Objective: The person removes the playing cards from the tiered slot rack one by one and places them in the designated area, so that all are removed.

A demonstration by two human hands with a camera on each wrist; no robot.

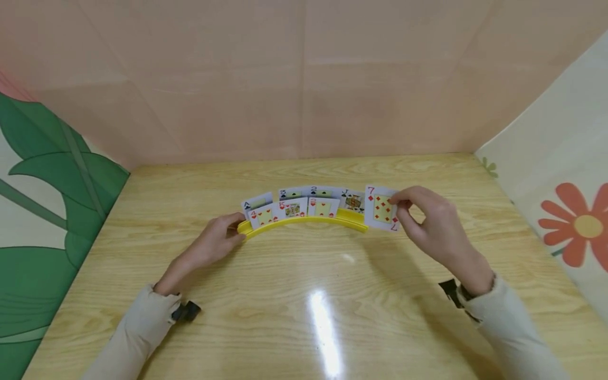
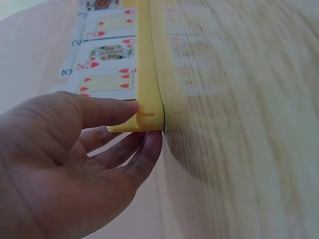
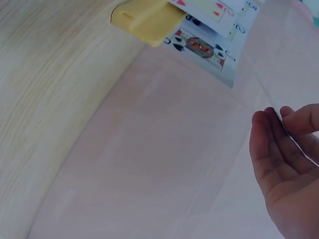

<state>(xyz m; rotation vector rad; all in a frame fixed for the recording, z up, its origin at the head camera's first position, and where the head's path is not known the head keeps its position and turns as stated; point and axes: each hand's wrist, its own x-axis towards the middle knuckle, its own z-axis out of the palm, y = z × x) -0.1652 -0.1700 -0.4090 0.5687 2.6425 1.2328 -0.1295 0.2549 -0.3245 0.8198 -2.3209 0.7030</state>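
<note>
A curved yellow card holder (image 1: 352, 224) stands on the table with two rows of playing cards. Its front row has a four of hearts (image 1: 262, 216), a king of hearts (image 1: 293, 209) and a two of hearts (image 1: 324, 207). Behind them are several spades, the jack (image 1: 352, 201) rightmost. My left hand (image 1: 216, 240) grips the holder's left end, thumb (image 2: 112, 110) on the front and fingers beneath and behind. Pinched by its right edge in my right hand (image 1: 434, 224), a seven of diamonds (image 1: 378, 207) is upright, overlapping the holder's right end in the head view.
The wooden table (image 1: 266, 311) reflects a bright strip of light near its front. A plain pinkish backdrop (image 1: 304, 105) rises behind it. Printed panels stand at both sides, green leaves (image 1: 47, 153) on the left and a red flower (image 1: 589, 227) on the right.
</note>
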